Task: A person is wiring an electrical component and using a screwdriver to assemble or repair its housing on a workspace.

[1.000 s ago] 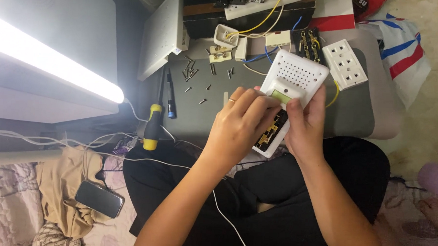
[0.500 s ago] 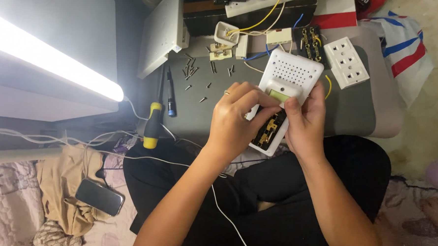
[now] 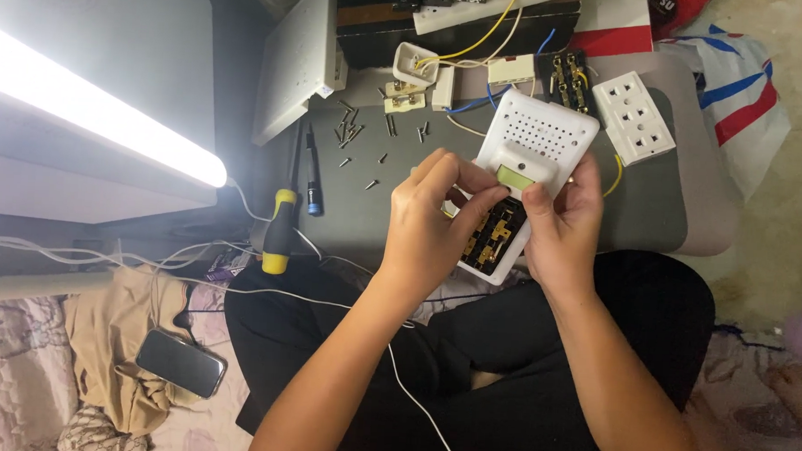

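1. The left hand (image 3: 437, 227) and right hand (image 3: 559, 228) both pinch a white perforated socket cover (image 3: 533, 141) with a green tab, fingers curled onto its lower edge.
2. Below it sits an open socket base (image 3: 492, 243) with brass contacts, the cover tilted over it.
3. At 10 o'clock – loose screws (image 3: 349, 129); at 9, a yellow-handled screwdriver (image 3: 279, 234).
4. At 2 o'clock – a white outlet plate (image 3: 636, 114).
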